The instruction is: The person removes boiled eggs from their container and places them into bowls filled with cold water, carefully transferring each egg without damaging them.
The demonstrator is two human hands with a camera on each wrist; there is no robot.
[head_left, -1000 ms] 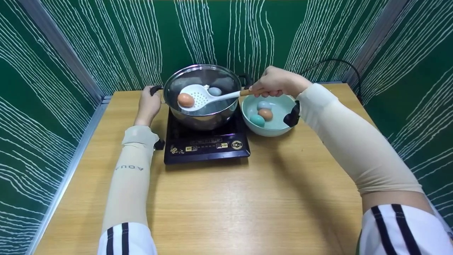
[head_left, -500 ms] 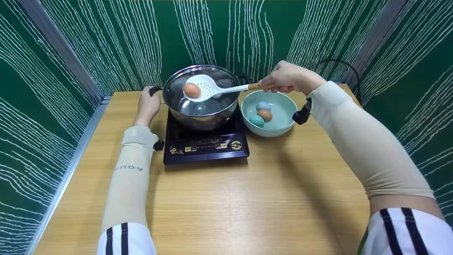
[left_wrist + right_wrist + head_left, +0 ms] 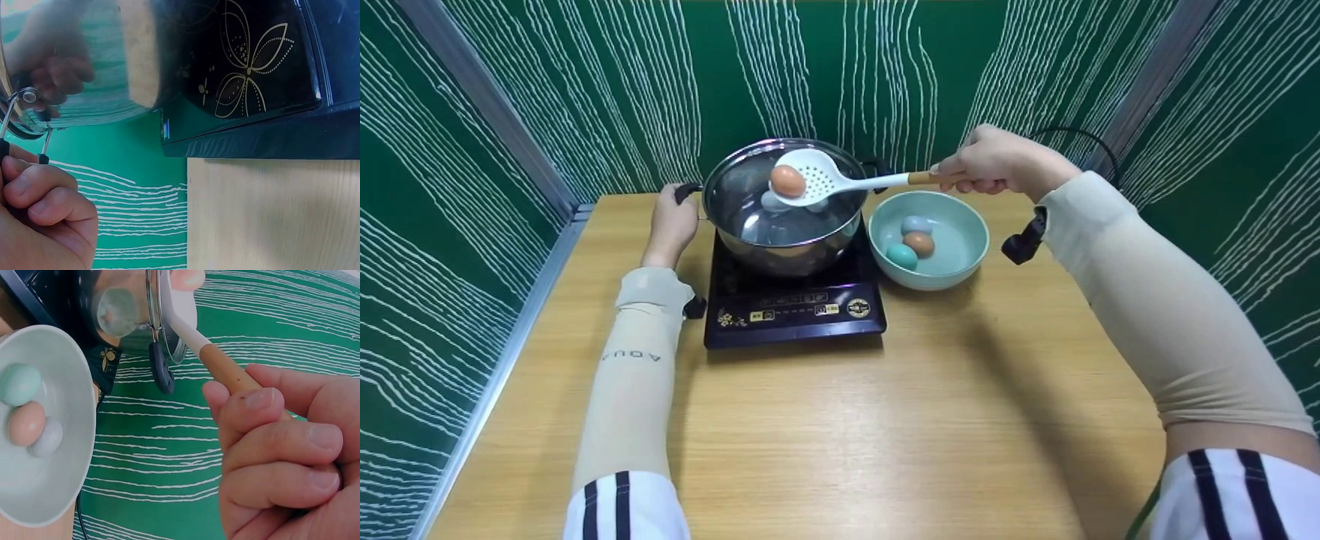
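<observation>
Nearest, white cloth sleeves with black stripes (image 3: 626, 510) lead into beige, stretchy arm covers (image 3: 634, 397), wrinkled toward the elbow on the right, and on to the left hand (image 3: 671, 225) and right hand (image 3: 997, 161). Between and in front of the hands spreads a smooth, yellowish wood-grain tabletop (image 3: 810, 435).

Further off, just right of the left wrist, sits a glossy black, flat induction cooker (image 3: 795, 322) with gold flower patterns. Left of the right wrist and on its nearer side stands a round, pale green, smooth bowl (image 3: 930, 281); in it a turquoise egg (image 3: 901, 256), a matt brown egg (image 3: 919, 244) and a pale blue egg (image 3: 916, 225) lie in a row.

The left hand's fingers curl round a black loop-shaped pot handle (image 3: 688, 193). The right hand's fingers are wrapped round the brown wooden handle (image 3: 921, 178) of a white perforated ladle (image 3: 821, 178), its head reaching toward the left hand. On that head, at the side toward the left hand, lies one smooth orange-brown egg (image 3: 787, 181), whole and softly shiny, held above a round, mirror-bright steel pot (image 3: 780, 259) between the hands. Pale rounded shapes (image 3: 771, 201) show inside, partly hidden by the ladle.

Beyond both hands rises a dark green wall (image 3: 885, 75) with wavering white lines.
</observation>
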